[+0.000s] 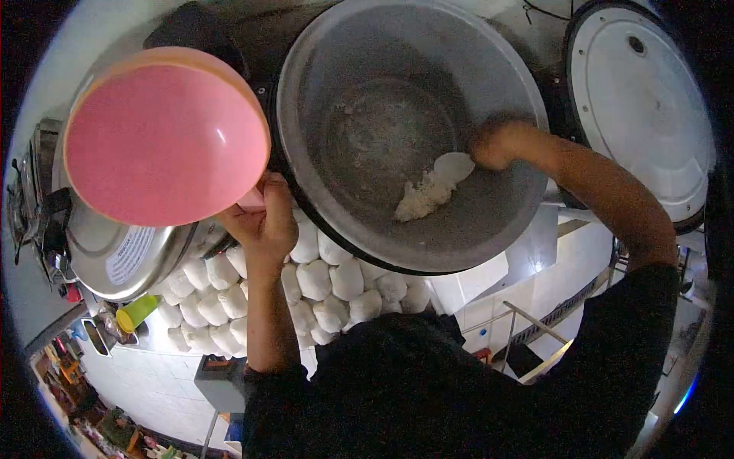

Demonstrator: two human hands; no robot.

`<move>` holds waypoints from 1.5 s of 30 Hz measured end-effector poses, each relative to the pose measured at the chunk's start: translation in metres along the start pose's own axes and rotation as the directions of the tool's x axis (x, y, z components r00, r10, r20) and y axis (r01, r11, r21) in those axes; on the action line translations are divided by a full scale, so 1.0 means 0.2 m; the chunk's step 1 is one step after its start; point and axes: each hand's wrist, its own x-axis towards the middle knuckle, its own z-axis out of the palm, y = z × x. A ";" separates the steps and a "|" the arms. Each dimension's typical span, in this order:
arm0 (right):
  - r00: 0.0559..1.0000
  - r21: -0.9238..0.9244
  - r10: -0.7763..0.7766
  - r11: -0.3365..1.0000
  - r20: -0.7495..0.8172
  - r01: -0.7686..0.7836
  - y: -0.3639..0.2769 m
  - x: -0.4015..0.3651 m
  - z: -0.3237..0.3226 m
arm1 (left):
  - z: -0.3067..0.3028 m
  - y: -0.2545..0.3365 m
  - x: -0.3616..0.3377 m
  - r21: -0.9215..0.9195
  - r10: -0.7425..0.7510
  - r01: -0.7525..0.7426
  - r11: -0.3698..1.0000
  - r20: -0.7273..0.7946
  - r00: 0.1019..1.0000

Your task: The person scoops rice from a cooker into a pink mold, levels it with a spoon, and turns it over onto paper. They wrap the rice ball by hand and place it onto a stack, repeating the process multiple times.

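Note:
My left hand (264,218) grips a pink bowl (164,145) by a small pink handle at its lower right edge. The bowl is tilted so its inside faces me, and nothing shows in it. My right hand (497,144) reaches into a deep grey pot (482,222) and is closed around a white rice paddle (455,166). White rice (424,196) lies at the paddle's tip, against the pot's lower wall. Only a thin whitish residue shows on the pot's bottom. My fingers on the paddle are dark and partly hidden.
A round white lid (642,122) stands open right of the pot. At left sits a metal container with a silver lid (92,249), partly behind the bowl. Several white wrapped packs (332,283) lie in rows below. A yellow-green cup (138,314) is at lower left.

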 end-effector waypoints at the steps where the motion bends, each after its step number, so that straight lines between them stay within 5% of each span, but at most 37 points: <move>1: 0.994 -0.013 -0.102 0.995 0.035 0.103 -0.04 0.06 0.00 | 0.01 0.03 0.01 -0.017 -0.012 0.012 1.000 -0.014 1.000; 2: 0.977 -0.023 -0.203 0.979 0.070 0.205 -0.08 0.11 0.02 | 0.03 0.08 0.03 -0.035 -0.025 0.024 0.999 -0.027 0.999; 5: 0.833 0.129 -0.397 0.871 -0.386 0.474 -0.21 0.14 0.09 | 0.06 0.10 0.04 -0.030 0.032 -0.033 0.999 -0.048 0.998; 8: 0.808 0.280 -0.219 0.862 -0.547 0.423 -0.41 0.15 -0.01 | 0.09 0.12 0.05 -0.079 -0.003 -0.002 0.997 -0.073 0.997; 11: 0.911 0.542 -0.082 0.781 -0.404 0.311 -0.44 0.12 -0.14 | 0.03 0.12 0.03 -0.096 -0.069 0.070 0.993 0.011 0.998; 15: 0.787 0.551 -0.062 0.680 -0.614 0.483 -0.42 -0.04 -0.19 | 0.02 0.14 0.08 0.029 -0.007 0.003 1.000 0.125 0.992; 21: 0.634 0.541 0.100 0.633 -0.767 0.555 -0.37 -0.30 -0.07 | 0.03 0.49 0.11 0.086 -0.366 0.356 0.930 0.255 0.895; 23: 0.531 0.562 0.244 0.576 -0.811 0.594 -0.35 -0.53 -0.03 | 0.01 0.56 0.07 0.195 -0.353 0.307 0.931 0.280 0.893; 25: 0.567 0.628 0.288 0.479 -0.772 0.613 -0.31 -0.71 -0.01 | 0.02 0.61 0.04 0.276 -0.341 0.260 0.925 0.308 0.888; 26: 0.593 0.646 0.291 0.507 -0.751 0.570 -0.29 -0.81 -0.02 | 0.03 0.67 0.04 0.485 -0.367 0.168 0.858 0.350 0.862; 27: 0.621 0.662 0.291 0.536 -0.728 0.524 -0.27 -0.91 -0.02 | 0.03 0.67 0.04 0.452 -0.382 0.169 0.876 0.438 0.814; 28: 0.688 0.754 0.314 0.342 -0.654 0.560 -0.27 -0.99 -0.05 | 0.03 0.64 0.03 0.423 -0.396 0.174 0.889 0.521 0.756; 31: 0.291 0.458 0.354 0.687 -0.889 0.563 -0.26 -0.91 0.01 | 0.08 0.63 0.01 0.340 -0.448 0.293 0.894 0.709 0.545; 32: 0.281 0.513 0.430 0.736 -0.858 0.441 -0.37 -0.95 -0.01 | 0.10 0.68 0.01 0.340 -0.500 0.389 0.856 0.734 0.459; 33: 0.127 0.407 0.390 0.898 -0.912 0.169 -0.38 -0.83 0.02 | 0.12 0.72 0.01 0.339 -0.539 0.483 0.807 0.757 0.370; 35: -0.161 0.238 0.228 0.970 -0.960 -0.046 -0.43 -0.78 0.05 | 0.15 0.77 0.01 0.340 -0.560 0.532 0.776 0.760 0.331; 37: -0.108 0.453 0.457 0.890 -0.883 0.059 -0.43 -0.82 0.05 | 0.14 0.70 0.01 0.323 -0.563 0.543 0.776 0.743 0.362; 41: 0.064 0.682 0.730 0.601 -0.681 0.417 -0.33 -0.81 -0.02 | 0.17 0.70 -0.01 0.560 -0.479 0.068 0.826 0.632 0.609; 43: 0.224 0.677 0.674 0.542 -0.704 0.498 -0.33 -0.65 -0.02 | 0.19 0.65 0.00 0.555 -0.281 -0.199 0.808 0.660 0.697; 45: 0.428 0.672 0.519 0.554 -0.740 0.491 -0.40 -0.56 -0.01 | 0.19 0.63 0.05 0.543 -0.353 -0.154 0.826 0.710 0.609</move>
